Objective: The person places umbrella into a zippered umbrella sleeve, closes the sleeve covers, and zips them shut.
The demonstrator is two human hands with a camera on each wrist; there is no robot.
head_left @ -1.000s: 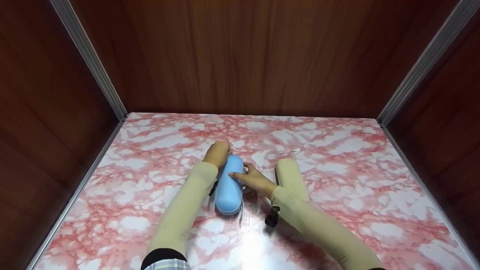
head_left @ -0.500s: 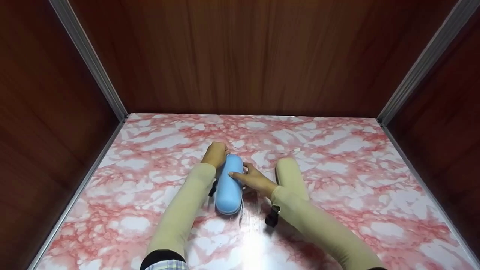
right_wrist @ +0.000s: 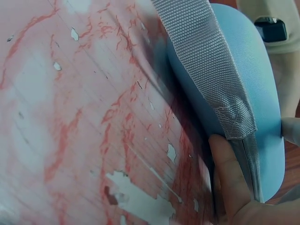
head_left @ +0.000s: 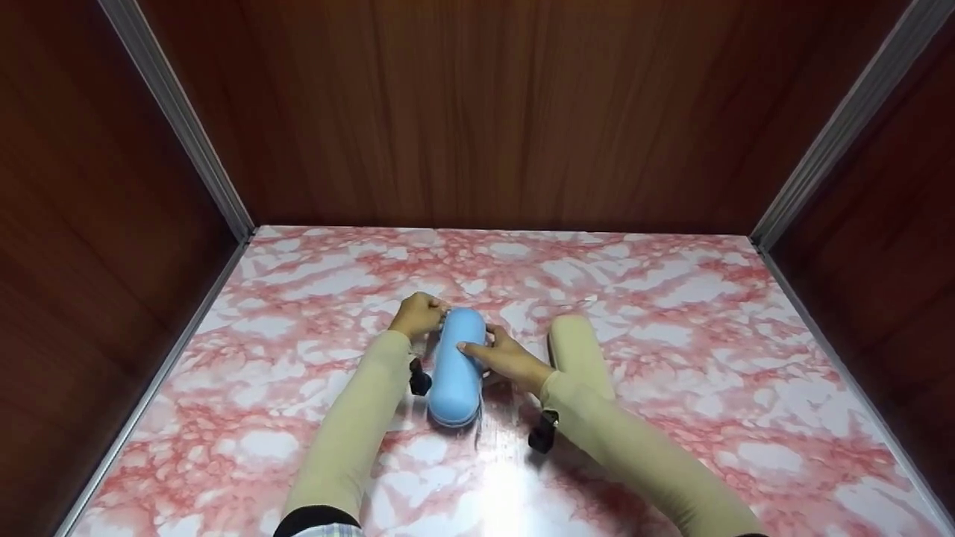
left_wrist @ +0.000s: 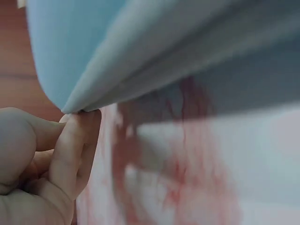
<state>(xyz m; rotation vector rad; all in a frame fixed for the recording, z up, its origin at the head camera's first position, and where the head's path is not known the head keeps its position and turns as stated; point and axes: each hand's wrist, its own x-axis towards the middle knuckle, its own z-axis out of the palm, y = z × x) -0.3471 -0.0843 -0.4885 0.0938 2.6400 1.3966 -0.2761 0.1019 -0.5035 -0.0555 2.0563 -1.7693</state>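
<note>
A light blue zip case (head_left: pixel 455 373), long with rounded ends, is at the middle of the table. My right hand (head_left: pixel 515 358) grips its right side, thumb on top and fingers low at the side. In the right wrist view, a grey woven strap (right_wrist: pixel 211 65) runs along that side by the zip. At the case's far left end my left hand (head_left: pixel 419 313) has thumb and fingers pinched at the grey zip seam (left_wrist: pixel 140 65); the zip pull itself is hidden between the fingertips.
A beige case (head_left: pixel 578 343) lies right of the blue one, partly covered by my right forearm. Dark wood panels (head_left: pixel 477 112) wall the back and sides of the red-and-white marbled table (head_left: pixel 671 298). Black wrist cameras (head_left: pixel 542 432) hang under the sleeves.
My left hand has shifted left and slightly nearer, round the far end of the blue case. The right hand keeps its grip, and the case stays almost in place.
</note>
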